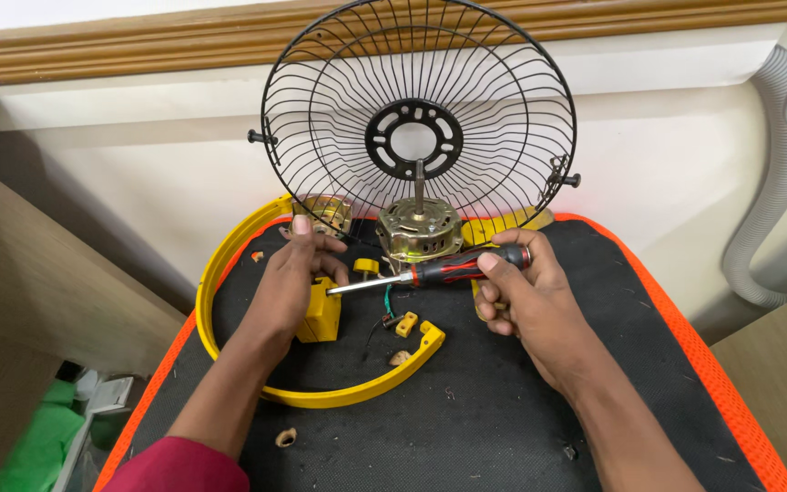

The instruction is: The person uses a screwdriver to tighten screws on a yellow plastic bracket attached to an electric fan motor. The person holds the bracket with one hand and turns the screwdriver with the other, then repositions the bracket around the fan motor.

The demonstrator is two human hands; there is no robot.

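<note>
A table fan is seen well taken apart on a black work mat with an orange border: the bare fan motor, its shaft upright, stands free of any housing, and one black wire fan guard is propped against the wall behind it. A yellow plastic block is steadied under the left hand, whose fingers are curled down over its top, while a red-and-black-handled screwdriver is gripped in the closed fingers of the right hand, its tip laid against the block just in front of the motor. Work on that block appears to be unfinished, and no blade is in view. Counted are one motor, one guard, one screwdriver, one curved yellow ring lying open-ended around the parts, one brass-coloured metal part behind the left hand, and several small yellow pieces scattered on the mat.
</note>
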